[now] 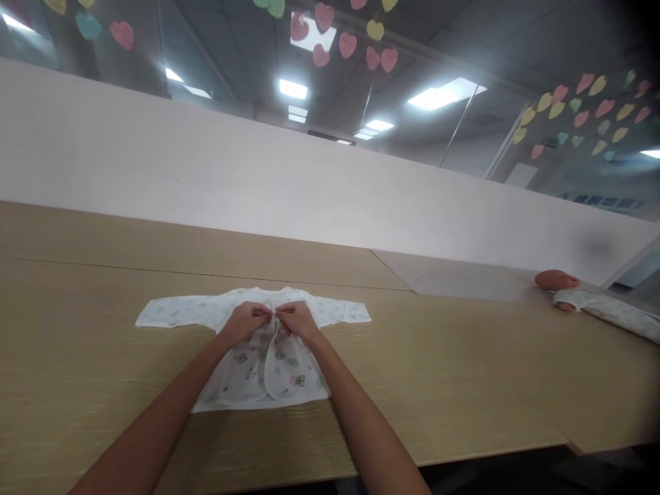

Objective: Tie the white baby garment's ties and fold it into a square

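A small white baby shirt (242,371) with printed animal figures lies spread on the table, its sleeves stretched out to both sides. Its front opening runs down the middle, and the edges part below the chest. My left hand (247,322) pinches the left edge of the opening near the top. Close beside it, fingertips almost meeting, my right hand (298,320) pinches the right edge. Whatever small fastening may lie between the fingertips is hidden.
The wooden table (438,378) has seams between its boards and a front edge at lower right. On the far right lies a doll (557,280) in patterned white cloth. A low white wall (206,172) with glass above it stands behind.
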`<state>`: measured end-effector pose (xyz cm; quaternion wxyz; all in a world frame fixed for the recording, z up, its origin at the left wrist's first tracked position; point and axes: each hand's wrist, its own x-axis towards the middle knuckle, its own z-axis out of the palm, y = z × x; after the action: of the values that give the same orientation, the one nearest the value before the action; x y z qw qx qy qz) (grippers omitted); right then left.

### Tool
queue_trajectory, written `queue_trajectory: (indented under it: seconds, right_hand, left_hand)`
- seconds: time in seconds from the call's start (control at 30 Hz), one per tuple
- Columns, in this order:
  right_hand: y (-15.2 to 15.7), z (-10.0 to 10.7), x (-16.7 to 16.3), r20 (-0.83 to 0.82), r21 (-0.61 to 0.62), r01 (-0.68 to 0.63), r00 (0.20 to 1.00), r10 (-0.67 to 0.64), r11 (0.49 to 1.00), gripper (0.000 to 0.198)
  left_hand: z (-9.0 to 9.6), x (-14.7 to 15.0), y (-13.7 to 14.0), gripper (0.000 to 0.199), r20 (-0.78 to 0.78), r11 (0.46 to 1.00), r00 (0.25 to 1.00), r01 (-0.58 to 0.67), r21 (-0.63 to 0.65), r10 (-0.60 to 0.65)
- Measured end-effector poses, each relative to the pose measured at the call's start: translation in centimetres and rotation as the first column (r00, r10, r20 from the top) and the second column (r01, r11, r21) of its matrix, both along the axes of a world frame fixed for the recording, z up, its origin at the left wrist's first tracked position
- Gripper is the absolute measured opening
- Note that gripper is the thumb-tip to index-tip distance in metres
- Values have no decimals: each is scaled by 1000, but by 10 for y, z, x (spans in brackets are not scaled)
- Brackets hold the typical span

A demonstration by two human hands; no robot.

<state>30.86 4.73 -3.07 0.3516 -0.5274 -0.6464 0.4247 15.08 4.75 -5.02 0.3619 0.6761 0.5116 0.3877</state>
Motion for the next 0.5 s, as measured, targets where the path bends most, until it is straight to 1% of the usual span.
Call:
queue_trajectory:
  seconds: [0.13, 0.27, 0.4, 0.5]
  right_hand:
    - [0, 3, 0, 42, -32, 11, 999, -9, 999, 22]
    - [-3, 6, -1, 30, -40, -9, 999, 10, 999, 30]
    - [-7, 5, -3, 77, 23, 8, 997, -10, 1000, 24]
    - [-8, 4, -5, 156, 105, 15, 987, -32, 994, 19]
  left_hand:
    - [-5, -1, 3, 31, 17, 1000, 1000, -3, -25, 4]
    - [-7, -1, 4, 35, 103, 995, 994, -24, -94, 33]
    - [-2, 0, 3, 43, 141, 981, 985, -75, -181, 102]
    - [3, 1, 0, 52, 137, 981, 986, -75, -178, 100]
